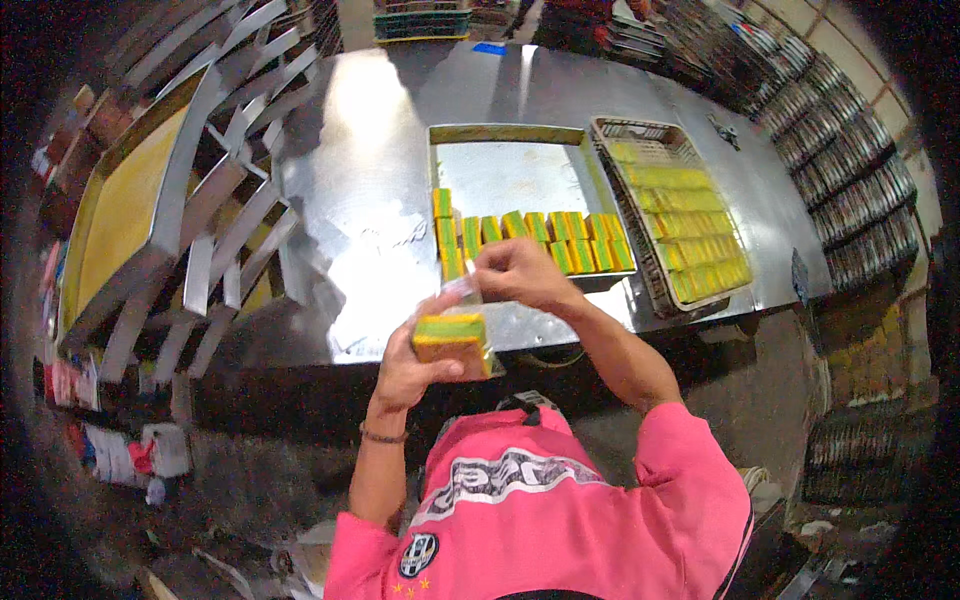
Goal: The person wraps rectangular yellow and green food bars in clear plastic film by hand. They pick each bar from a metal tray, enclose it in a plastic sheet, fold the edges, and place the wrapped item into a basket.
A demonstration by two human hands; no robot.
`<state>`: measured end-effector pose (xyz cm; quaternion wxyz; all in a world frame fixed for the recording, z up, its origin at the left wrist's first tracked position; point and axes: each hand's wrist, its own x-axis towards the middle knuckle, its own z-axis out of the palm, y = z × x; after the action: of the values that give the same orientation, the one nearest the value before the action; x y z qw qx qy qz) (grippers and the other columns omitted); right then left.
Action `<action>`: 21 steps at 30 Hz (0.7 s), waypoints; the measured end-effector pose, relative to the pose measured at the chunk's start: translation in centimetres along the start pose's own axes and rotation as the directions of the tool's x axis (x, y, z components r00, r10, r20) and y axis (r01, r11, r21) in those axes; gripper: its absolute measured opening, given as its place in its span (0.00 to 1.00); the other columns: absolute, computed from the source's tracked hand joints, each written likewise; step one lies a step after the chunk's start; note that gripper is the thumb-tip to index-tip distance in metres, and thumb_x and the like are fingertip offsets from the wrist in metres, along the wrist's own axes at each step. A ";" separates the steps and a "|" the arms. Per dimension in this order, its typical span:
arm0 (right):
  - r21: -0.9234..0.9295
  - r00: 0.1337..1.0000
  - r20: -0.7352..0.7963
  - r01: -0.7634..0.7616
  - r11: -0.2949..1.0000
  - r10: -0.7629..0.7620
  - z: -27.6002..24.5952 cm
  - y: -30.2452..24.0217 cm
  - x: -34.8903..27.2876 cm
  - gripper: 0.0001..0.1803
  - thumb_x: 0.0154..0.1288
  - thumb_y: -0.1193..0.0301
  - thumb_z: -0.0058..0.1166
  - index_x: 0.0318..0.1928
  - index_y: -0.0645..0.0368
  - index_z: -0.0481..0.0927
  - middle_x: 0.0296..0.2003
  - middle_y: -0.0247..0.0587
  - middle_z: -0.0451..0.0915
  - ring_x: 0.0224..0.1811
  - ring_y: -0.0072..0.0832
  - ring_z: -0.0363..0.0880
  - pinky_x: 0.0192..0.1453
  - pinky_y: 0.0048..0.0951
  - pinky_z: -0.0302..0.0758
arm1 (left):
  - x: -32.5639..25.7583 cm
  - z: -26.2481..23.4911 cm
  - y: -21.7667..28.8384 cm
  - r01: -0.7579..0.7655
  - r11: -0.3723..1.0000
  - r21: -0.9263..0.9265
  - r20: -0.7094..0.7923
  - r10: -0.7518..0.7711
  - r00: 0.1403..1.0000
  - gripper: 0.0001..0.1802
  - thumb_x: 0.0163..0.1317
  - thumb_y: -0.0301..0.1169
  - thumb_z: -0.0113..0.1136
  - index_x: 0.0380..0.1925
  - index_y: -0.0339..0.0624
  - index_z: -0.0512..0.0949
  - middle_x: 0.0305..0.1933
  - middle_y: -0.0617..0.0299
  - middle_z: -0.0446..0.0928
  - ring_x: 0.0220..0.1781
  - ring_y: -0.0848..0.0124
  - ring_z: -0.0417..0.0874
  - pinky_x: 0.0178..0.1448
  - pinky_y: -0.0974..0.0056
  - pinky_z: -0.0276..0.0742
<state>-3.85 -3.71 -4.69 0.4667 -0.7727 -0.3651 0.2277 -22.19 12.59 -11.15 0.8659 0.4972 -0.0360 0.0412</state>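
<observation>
Near the table's front edge, my left hand point(403, 368) grips a layered yellow-and-green block point(448, 330), which looks like sponge cake, inside a clear plastic bag point(491, 364). My right hand point(525, 273) is closed in a pinch on the bag's upper end, above the block. Just beyond my hands lies a shallow metal tray point(510, 131). Unwrapped cake blocks point(580, 256) stand in rows along its near side, with a few more up its left side. My right hand hides part of these rows.
A plastic basket point(628, 212) of yellow-green blocks point(692, 225) in clear wrapping sits right of the tray. Deep metal trays are stacked at the left, one holding a yellow slab point(130, 190). Dark stacked racks point(850, 190) line the right. A green crate point(420, 24) stands beyond the metal table point(370, 190).
</observation>
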 end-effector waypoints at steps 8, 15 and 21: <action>0.175 0.973 -0.183 0.170 0.970 -0.137 -5.0 -4.8 -2.3 0.05 0.63 0.75 0.70 0.35 0.66 0.89 0.47 0.36 0.78 0.44 0.20 0.77 0.47 0.22 0.74 | 0.3 1.6 2.6 -0.063 0.764 0.642 -0.195 0.243 0.950 0.34 0.49 0.27 0.82 0.57 0.38 0.76 0.49 0.55 0.87 0.51 0.68 0.88 0.58 0.62 0.83; -0.034 0.989 0.099 0.114 0.993 -0.110 -3.4 -7.2 -1.9 0.08 0.59 0.70 0.73 0.34 0.62 0.92 0.57 0.42 0.79 0.59 0.29 0.76 0.62 0.32 0.72 | -0.3 3.6 4.5 -0.007 0.496 0.868 -0.156 0.285 0.946 0.30 0.52 0.28 0.79 0.55 0.38 0.78 0.46 0.46 0.87 0.48 0.53 0.90 0.52 0.56 0.84; -0.169 0.947 0.319 0.087 0.982 -0.029 -2.1 -7.6 -1.2 0.13 0.59 0.64 0.74 0.39 0.62 0.92 0.61 0.48 0.79 0.61 0.36 0.77 0.67 0.36 0.70 | 0.2 4.2 4.0 -0.027 0.291 0.956 -0.076 0.338 0.938 0.31 0.54 0.32 0.78 0.58 0.40 0.77 0.49 0.45 0.85 0.52 0.48 0.88 0.55 0.52 0.83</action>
<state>-5.77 -3.53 3.02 0.3369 -0.7543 -0.4767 0.3004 -22.54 10.95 -5.55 0.3959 0.8901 0.0533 0.2195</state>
